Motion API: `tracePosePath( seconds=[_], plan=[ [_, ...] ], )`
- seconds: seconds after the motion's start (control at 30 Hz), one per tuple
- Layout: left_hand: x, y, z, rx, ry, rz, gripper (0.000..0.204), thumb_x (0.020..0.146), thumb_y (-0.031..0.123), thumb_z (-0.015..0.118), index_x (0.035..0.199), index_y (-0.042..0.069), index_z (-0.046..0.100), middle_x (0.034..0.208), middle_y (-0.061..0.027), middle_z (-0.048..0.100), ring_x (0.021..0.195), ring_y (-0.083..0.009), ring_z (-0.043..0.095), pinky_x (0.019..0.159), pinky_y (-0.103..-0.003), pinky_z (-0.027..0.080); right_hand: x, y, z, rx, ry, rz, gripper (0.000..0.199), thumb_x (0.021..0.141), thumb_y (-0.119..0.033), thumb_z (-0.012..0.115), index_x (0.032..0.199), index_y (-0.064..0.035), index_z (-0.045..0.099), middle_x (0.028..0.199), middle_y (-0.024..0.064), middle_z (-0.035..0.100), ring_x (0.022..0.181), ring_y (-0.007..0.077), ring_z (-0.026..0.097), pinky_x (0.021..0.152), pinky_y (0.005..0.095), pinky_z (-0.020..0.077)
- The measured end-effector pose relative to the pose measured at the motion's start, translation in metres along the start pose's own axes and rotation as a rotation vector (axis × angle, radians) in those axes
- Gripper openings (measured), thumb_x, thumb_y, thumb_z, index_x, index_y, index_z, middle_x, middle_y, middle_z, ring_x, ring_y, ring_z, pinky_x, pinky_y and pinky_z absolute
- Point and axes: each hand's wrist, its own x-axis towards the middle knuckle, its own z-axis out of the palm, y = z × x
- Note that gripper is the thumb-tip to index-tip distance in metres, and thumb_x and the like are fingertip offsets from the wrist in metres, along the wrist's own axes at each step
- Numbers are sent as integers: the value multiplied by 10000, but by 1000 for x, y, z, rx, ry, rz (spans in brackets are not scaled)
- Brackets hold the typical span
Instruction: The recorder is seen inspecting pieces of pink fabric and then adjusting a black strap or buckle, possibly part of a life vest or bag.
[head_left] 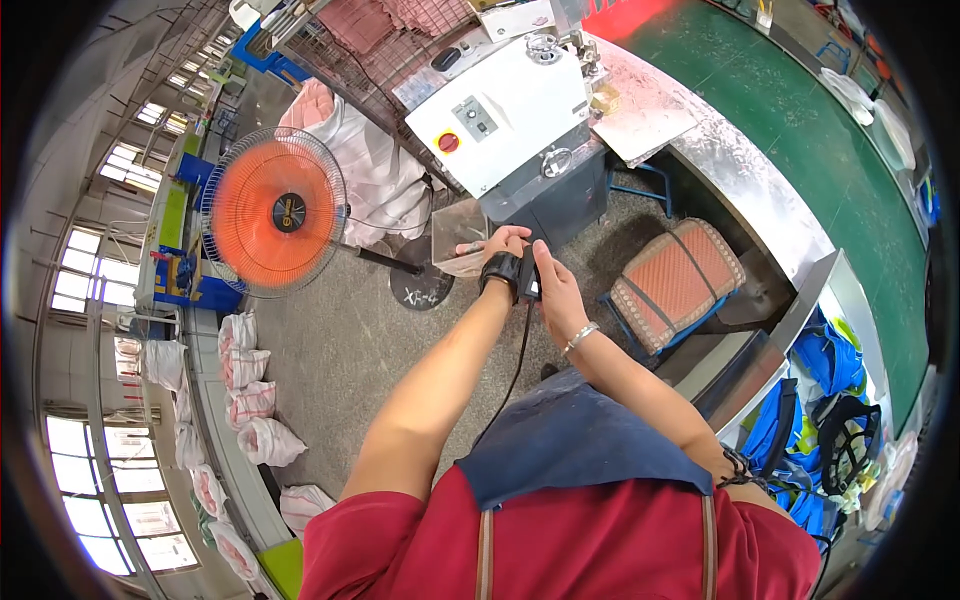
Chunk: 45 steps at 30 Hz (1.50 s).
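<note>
My left hand reaches forward with its fingers apart, over the near side of a clear plastic bin. A black strap circles my left wrist. Close against that wrist, my right hand grips a small black box, from which a thin black cable runs down toward my apron. Some of the right fingers are hidden behind the box. A silver bracelet sits on my right wrist. Beyond both hands stands a white and grey machine with a red and yellow knob.
At the left, an orange floor fan stands on a round base. A cushioned stool is at the right, beside a metal-topped bench. White sacks lie behind the fan; blue bags fill the lower right.
</note>
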Motion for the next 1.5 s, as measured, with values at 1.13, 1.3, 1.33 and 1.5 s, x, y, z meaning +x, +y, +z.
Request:
tracePosePath(
  seconds=[1.13,1.3,1.33,1.5],
  plan=[
    [-6,72,-6,-807,-463,-317,396,900,84,556,1292,88,501,1091,-85,600,1034,-219,587,915,-380,520,-2,-50,-20,-436,-229,-609,134,861,-85,676,958,-56,588,870,-30,574,776,66,565,734,238,486],
    [-1,60,-5,-788,-506,-374,347,912,146,580,1256,115,542,1047,-75,635,1003,-220,592,829,-367,532,-24,-62,-11,-232,-238,-289,303,877,-251,679,1057,-45,546,864,22,581,692,87,584,602,215,482],
    [2,58,-3,-692,-411,-369,336,916,146,580,1249,120,546,1017,-88,651,961,-216,605,788,-344,535,-27,-63,-9,-317,-189,-292,360,871,-280,684,1094,-45,528,876,34,595,690,94,600,566,220,485],
    [11,33,15,-283,-215,-125,314,908,78,522,1211,0,547,950,-120,648,873,-226,635,735,-351,560,-22,-56,-10,-176,-104,108,499,860,-354,703,1159,-15,494,942,67,633,721,134,659,544,270,541]
  ],
)
